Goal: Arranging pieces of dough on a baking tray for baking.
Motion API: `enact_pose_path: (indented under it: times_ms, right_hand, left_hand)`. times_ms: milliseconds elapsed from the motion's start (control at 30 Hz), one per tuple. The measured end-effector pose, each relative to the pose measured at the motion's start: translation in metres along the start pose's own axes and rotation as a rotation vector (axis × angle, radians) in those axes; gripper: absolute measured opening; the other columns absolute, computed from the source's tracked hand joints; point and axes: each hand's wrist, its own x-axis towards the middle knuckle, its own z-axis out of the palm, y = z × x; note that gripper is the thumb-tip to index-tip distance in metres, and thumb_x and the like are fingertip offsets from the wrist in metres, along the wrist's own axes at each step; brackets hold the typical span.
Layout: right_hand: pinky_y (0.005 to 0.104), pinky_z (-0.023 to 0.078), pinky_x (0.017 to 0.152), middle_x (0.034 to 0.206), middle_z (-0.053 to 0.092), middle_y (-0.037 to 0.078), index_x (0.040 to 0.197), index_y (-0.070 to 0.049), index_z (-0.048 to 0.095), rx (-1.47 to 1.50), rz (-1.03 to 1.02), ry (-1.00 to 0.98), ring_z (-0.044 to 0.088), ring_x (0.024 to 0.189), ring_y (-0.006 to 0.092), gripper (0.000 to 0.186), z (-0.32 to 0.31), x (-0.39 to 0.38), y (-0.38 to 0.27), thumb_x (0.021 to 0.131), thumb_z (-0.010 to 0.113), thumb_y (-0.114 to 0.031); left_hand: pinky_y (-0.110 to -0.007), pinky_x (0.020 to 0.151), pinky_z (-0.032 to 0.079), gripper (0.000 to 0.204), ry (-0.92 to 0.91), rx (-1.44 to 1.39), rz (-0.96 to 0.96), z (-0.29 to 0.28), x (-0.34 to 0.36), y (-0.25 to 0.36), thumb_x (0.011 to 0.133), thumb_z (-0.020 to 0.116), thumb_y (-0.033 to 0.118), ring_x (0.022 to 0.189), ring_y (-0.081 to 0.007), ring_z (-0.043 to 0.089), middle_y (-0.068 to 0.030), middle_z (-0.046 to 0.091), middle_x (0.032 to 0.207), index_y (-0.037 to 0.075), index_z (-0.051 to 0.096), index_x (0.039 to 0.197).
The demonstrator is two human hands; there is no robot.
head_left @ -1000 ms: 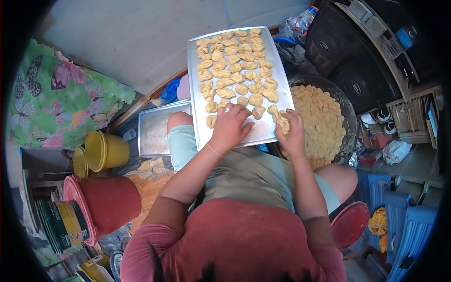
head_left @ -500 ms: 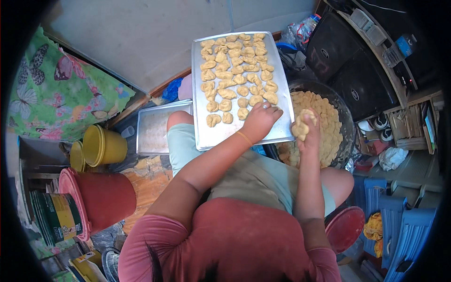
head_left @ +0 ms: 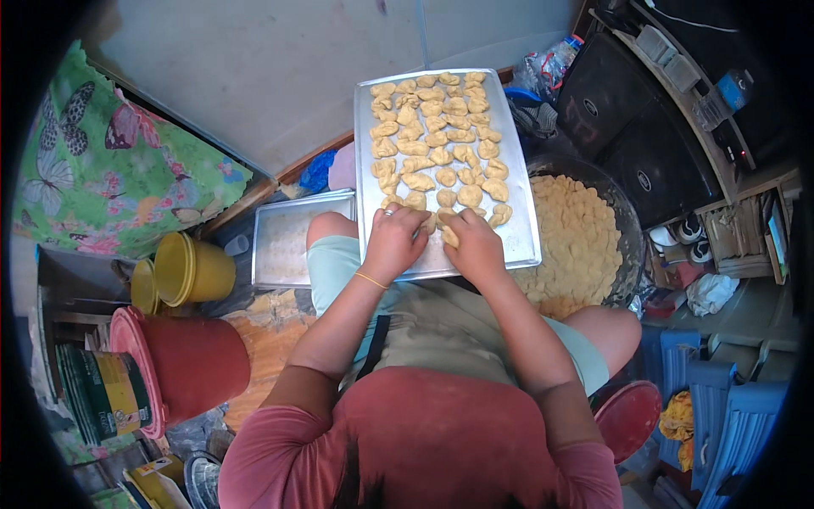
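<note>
A large metal tray (head_left: 365, 161) rests over my lap, laid with rows of lumpy pale-yellow dough pieces (head_left: 471, 195). At its near end, my left hand (head_left: 398, 237) has its fingers curled down among the dough; what is under them is hidden. Just to its right, my right hand (head_left: 475, 246) grips a dough piece, partly visible between the two hands. Beside the tray on the right stands a large dark basin (head_left: 632, 237) holding a mass of dough pieces (head_left: 568, 237). A second metal tray (head_left: 280, 254) lies to the left, partly under the top one.
Yellow buckets (head_left: 191, 271) and a red bucket (head_left: 195, 373) stand at the left, near a butterfly-patterned green sheet (head_left: 119, 161). Black panels (head_left: 644, 182), a shelf with small items (head_left: 678, 76) and blue plastic pieces (head_left: 729, 424) crowd the right. A pale wall (head_left: 271, 76) is behind.
My right hand has moved left and down onto the tray with dough. My left hand has moved back left from its position half a second ago. The tray sits slightly farther right and lower in view.
</note>
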Motion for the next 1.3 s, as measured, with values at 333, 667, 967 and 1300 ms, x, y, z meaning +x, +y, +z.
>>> enact_pose_path:
  times_ms: [333, 667, 967, 1300]
  right_hand:
    - [0.0417, 0.050, 0.077, 0.098, 0.056, 0.009, 0.108, -0.012, 0.061, 0.026, -0.089, 0.084, 0.057, 0.095, 0.0297, 0.039, 0.004, -0.013, 0.010, 0.070, 0.070, -0.013]
    - [0.0423, 0.049, 0.077, 0.098, 0.056, 0.010, 0.109, -0.012, 0.062, 0.065, -0.102, 0.091, 0.056, 0.095, 0.0308, 0.040, 0.005, -0.012, 0.014, 0.069, 0.070, -0.013]
    - [0.0414, 0.049, 0.076, 0.098, 0.055, 0.009, 0.116, -0.013, 0.060, -0.003, -0.137, 0.071, 0.055, 0.093, 0.0296, 0.048, 0.007, -0.012, 0.015, 0.070, 0.071, -0.016]
    - [0.0399, 0.048, 0.079, 0.102, 0.054, 0.007, 0.122, -0.014, 0.059, -0.074, -0.128, 0.047, 0.054, 0.096, 0.0271, 0.053, 0.009, -0.013, 0.014, 0.071, 0.072, -0.019]
  left_hand:
    - [-0.043, 0.083, 0.039, 0.018, -0.119, -0.021, -0.025, -0.006, 0.037, -0.025, 0.079, 0.067, 0.017, 0.092, -0.0299, 0.057, -0.0113, 0.063, 0.094, 0.006, 0.068, 0.093]
    - [-0.042, 0.082, 0.041, 0.018, -0.098, 0.138, -0.032, 0.013, 0.072, -0.036, 0.081, 0.066, 0.022, 0.095, -0.0291, 0.057, -0.0069, 0.062, 0.093, 0.009, 0.069, 0.094]
    - [-0.041, 0.090, 0.042, 0.023, -0.231, -0.011, 0.145, 0.001, 0.047, -0.012, 0.075, 0.069, 0.019, 0.097, -0.0290, 0.055, -0.0085, 0.062, 0.097, 0.009, 0.069, 0.097]
    - [-0.042, 0.076, 0.046, 0.015, -0.171, 0.065, 0.106, -0.003, 0.009, -0.022, 0.073, 0.064, 0.008, 0.085, -0.0310, 0.060, -0.0086, 0.064, 0.089, 0.008, 0.066, 0.088]
